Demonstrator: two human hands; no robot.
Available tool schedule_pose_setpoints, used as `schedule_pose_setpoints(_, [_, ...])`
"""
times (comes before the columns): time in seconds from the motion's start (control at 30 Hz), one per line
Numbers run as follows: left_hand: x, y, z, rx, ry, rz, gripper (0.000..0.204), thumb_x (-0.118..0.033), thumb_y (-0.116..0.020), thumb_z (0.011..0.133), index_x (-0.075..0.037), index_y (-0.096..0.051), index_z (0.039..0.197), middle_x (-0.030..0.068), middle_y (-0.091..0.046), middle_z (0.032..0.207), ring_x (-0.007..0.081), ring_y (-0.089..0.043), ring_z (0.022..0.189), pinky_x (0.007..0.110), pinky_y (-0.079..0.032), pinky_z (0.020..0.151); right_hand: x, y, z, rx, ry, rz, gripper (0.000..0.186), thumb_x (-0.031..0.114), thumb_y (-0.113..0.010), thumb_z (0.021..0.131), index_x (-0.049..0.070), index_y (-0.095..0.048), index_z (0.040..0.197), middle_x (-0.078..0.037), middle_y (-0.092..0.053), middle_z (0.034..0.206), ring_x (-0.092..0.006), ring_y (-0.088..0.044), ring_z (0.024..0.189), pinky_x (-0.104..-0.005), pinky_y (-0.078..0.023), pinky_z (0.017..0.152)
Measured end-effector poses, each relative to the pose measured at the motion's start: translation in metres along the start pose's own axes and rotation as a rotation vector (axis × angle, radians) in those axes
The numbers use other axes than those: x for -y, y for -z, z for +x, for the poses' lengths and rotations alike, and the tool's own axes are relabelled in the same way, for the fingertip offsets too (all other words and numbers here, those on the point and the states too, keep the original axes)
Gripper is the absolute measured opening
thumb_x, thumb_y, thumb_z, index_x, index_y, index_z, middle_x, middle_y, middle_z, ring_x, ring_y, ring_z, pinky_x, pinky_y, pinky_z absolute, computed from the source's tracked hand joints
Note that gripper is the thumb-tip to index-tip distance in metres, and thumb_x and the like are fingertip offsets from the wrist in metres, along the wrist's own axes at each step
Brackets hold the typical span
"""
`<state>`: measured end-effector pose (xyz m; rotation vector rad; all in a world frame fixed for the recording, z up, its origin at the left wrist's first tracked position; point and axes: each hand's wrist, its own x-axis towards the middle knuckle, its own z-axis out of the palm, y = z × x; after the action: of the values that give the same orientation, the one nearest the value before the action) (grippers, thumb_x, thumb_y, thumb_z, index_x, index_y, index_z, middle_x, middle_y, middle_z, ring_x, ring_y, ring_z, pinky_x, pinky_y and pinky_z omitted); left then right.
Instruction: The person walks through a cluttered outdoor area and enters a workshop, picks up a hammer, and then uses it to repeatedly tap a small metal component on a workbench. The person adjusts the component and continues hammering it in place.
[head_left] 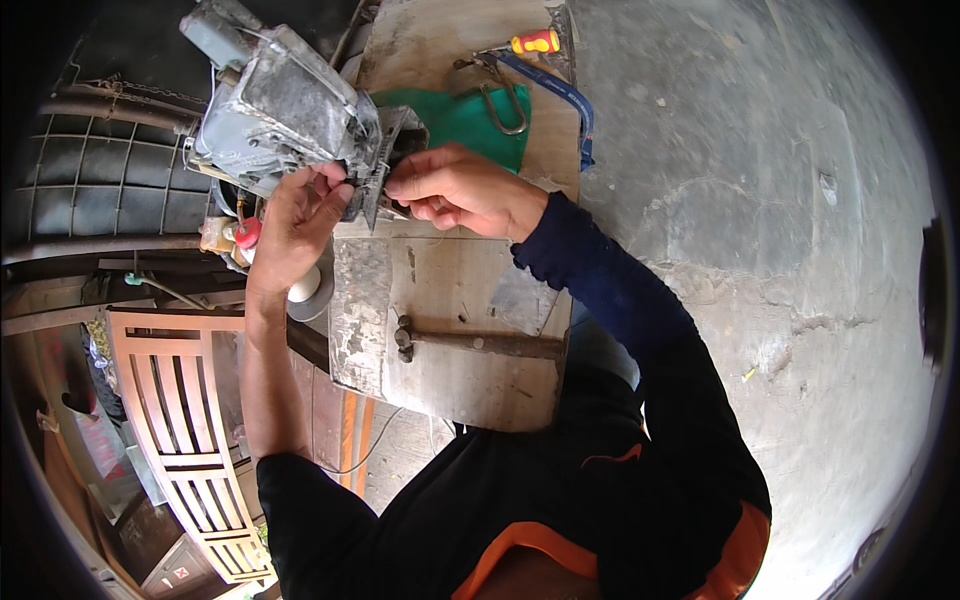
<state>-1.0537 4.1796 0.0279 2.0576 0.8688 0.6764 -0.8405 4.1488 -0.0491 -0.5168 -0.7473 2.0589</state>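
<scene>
A worn grey metal machine (290,105), dusty and scuffed, stands at the far left end of the wooden bench (450,395). My left hand (300,220) is at its near side, thumb and fingertips pinched together against the dark metal parts. From the right, my right hand (460,190) reaches to the machine's upright plate (378,175), its thumb and index finger pressed together and the other fingers curled. What either pinch holds is too small or hidden to make out. A green cloth (475,125) lies just beyond my right hand.
A hammer (485,343) lies across the near bench. Beyond the cloth are a blue-framed hacksaw (570,95), a yellow-and-red-handled screwdriver (535,42) and a U-shaped metal piece (510,115). A wooden slatted panel (175,400) stands at left; a grey concrete floor (760,230) spreads at right.
</scene>
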Motion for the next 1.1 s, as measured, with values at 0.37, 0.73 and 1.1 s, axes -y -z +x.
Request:
schedule_pose_setpoints(0.37, [-0.004,-0.004,0.000,-0.050,0.004,0.000,0.017,0.004,-0.059,0.087,0.000,-0.054,0.103,0.0008,-0.053,0.084,0.0048,-0.047,0.073,0.018,-0.037,0.060,0.002,-0.006,-0.002,-0.048,0.024,-0.045,0.014,0.010,-0.064,0.085,0.000,-0.059,0.093,-0.002,-0.054,0.073,-0.0071,-0.045,0.055,-0.0203,-0.030,0.042])
schedule_pose_setpoints(0.73, [-0.014,-0.002,-0.005,-0.035,0.142,0.073,0.013,0.003,-0.060,0.087,0.004,-0.056,0.100,-0.0012,-0.052,0.079,0.0042,-0.048,0.074,0.018,-0.039,0.062,-0.001,-0.006,-0.006,-0.058,-0.020,-0.115,0.016,0.015,-0.066,0.086,0.000,-0.060,0.090,-0.002,-0.054,0.075,-0.0060,-0.046,0.057,-0.0194,-0.029,0.041])
schedule_pose_setpoints(1.1, [0.009,0.007,-0.012,0.024,-0.110,-0.003,0.040,0.011,-0.056,0.086,-0.009,-0.047,0.119,0.0078,-0.058,0.104,0.0104,-0.051,0.087,0.021,-0.043,0.075,-0.092,-0.022,-0.105,-0.084,0.377,-1.729,0.038,0.035,-0.072,0.075,0.002,-0.059,0.089,-0.007,-0.057,0.078,-0.0234,-0.060,0.078,-0.0351,-0.049,0.066])
